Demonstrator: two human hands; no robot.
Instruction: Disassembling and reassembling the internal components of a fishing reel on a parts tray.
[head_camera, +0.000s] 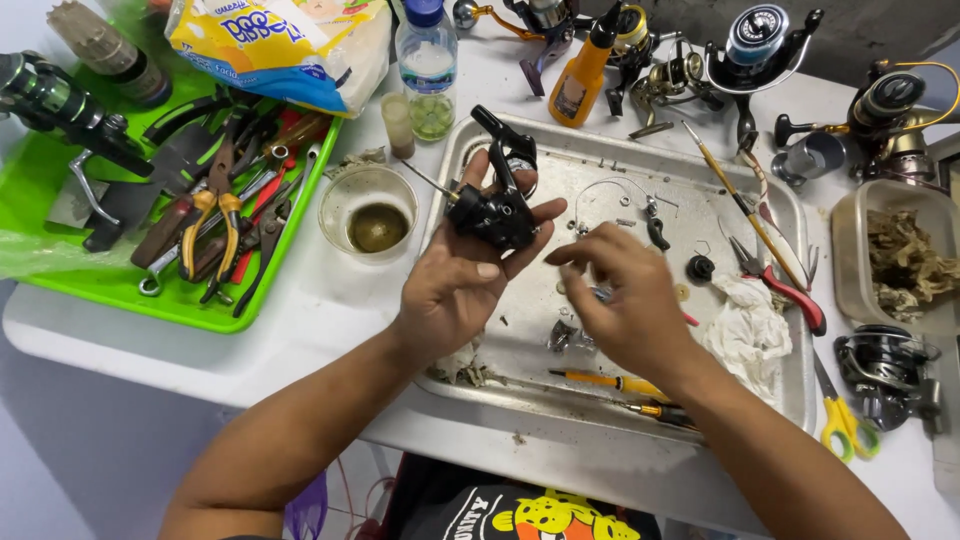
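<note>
My left hand (460, 285) grips the black reel body (495, 205) over the metal tray (620, 160); my right hand (625, 300) pinches a small part, too blurred to identify.

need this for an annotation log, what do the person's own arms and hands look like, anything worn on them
Both arms are bare to past the elbow, with no sleeves in view. The left hand and right hand wear no gloves, and no rings, watch or bracelets show. The fingers look smudged with grime. A dark printed shirt shows at the bottom edge.
</note>
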